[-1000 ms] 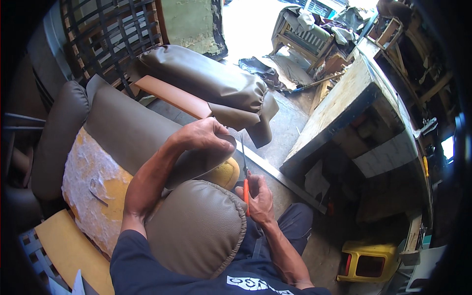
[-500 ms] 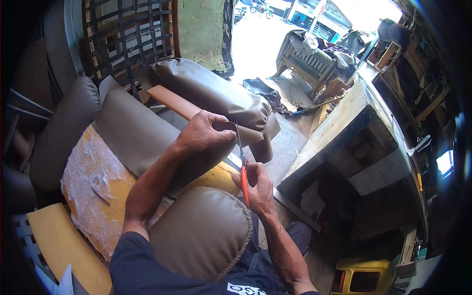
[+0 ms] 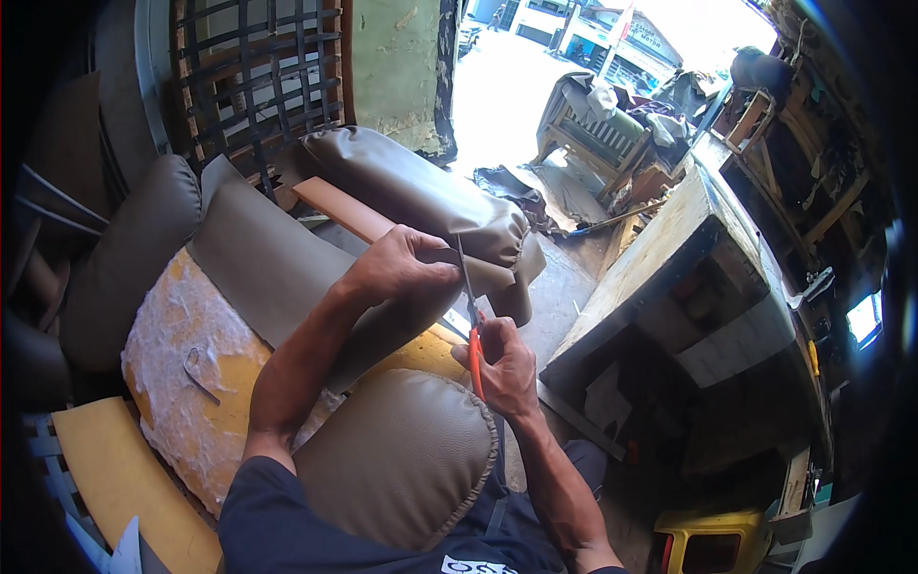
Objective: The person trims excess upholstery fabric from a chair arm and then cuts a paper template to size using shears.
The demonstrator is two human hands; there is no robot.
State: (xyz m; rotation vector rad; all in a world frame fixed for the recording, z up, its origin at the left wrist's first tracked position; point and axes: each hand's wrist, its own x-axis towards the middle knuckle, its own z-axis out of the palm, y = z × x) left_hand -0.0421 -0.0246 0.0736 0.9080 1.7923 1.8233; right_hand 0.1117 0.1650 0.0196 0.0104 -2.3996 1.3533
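the left hand (image 3: 416,263) pinches the edge of a brown sheet (image 3: 273,256), which stretches beyond the round cushion (image 3: 402,459) and to its left; the right hand (image 3: 509,365) wraps around the orange-handled scissors (image 3: 475,354) just by the cushion's far right edge, blades pointing away from it; the sheet looks light, limp and slightly slick, so pinching close to its edge seems surest; the scissors look stiff, best gripped by the handles

Partly cut-off block letters (image 3: 470,566) on navy shirt (image 3: 273,512); sign lettering (image 3: 647,36) on building (image 3: 660,55) outside.
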